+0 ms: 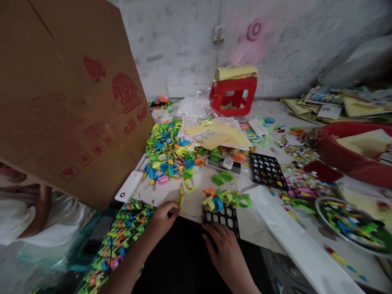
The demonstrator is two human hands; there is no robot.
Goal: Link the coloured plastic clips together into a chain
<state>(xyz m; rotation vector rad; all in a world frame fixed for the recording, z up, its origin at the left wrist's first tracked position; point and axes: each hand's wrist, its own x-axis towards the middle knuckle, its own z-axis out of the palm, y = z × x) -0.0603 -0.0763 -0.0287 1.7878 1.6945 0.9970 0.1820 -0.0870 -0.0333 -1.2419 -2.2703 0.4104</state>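
Note:
My left hand (165, 220) is at the table's front edge, thumb and fingers closed on the lower end of a slim yellow plastic toy watch (180, 200). My right hand (223, 245) lies over the near edge of a black grid tray (221, 217), fingers stretched out and thumb apart. Several toy watches in orange, yellow, blue and green (218, 202) sit on the far part of that tray. Beyond it, a pair of green watches (222, 178) lies on the table. A yellow watch (189, 185) rests near my left hand.
A large cardboard box (101, 102) stands left, beside a heap of toy watches (167, 143). Farther back are papers (214, 132) and a red plastic frame (234, 96). Rightward are another black grid (268, 169), a white strip (294, 232), a bowl (321, 208) and a red basin (343, 155).

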